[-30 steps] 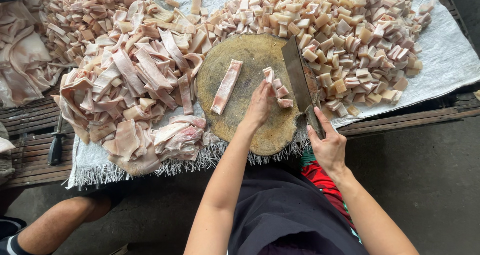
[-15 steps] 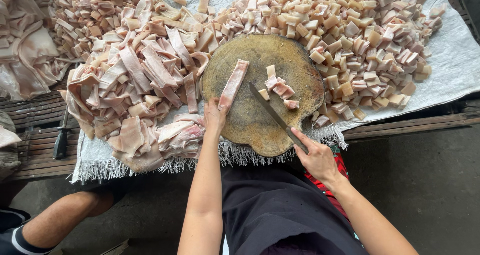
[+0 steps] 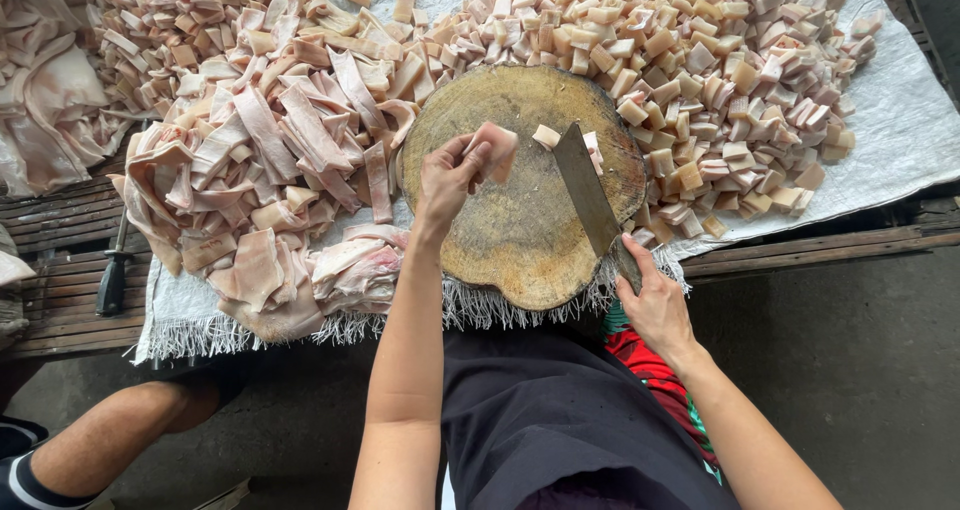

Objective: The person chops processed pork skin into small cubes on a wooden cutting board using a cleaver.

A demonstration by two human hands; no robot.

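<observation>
Left hand (image 3: 447, 180): our fingers (image 3: 478, 155) pinch a pale meat strip (image 3: 494, 150) above the round wooden chopping block (image 3: 520, 230).
Right hand (image 3: 655, 305): closed around the cleaver (image 3: 585, 190) handle, blade over the block.
Block: a few cut cubes (image 3: 547, 136) beside the blade.
Cloth (image 3: 900, 120): white, carrying long strips (image 3: 290, 140) on our left and diced pieces (image 3: 700, 60) on our right.
Bench (image 3: 60, 270): dark wooden slats; grey floor (image 3: 860, 370) below.

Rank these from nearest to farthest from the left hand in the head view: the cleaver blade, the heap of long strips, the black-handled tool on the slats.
1. Cleaver blade: just right of the left hand, over the round block.
2. Heap of long strips: on the hand's left, on the white cloth.
3. Black-handled tool: far left, on the wooden slats.
</observation>
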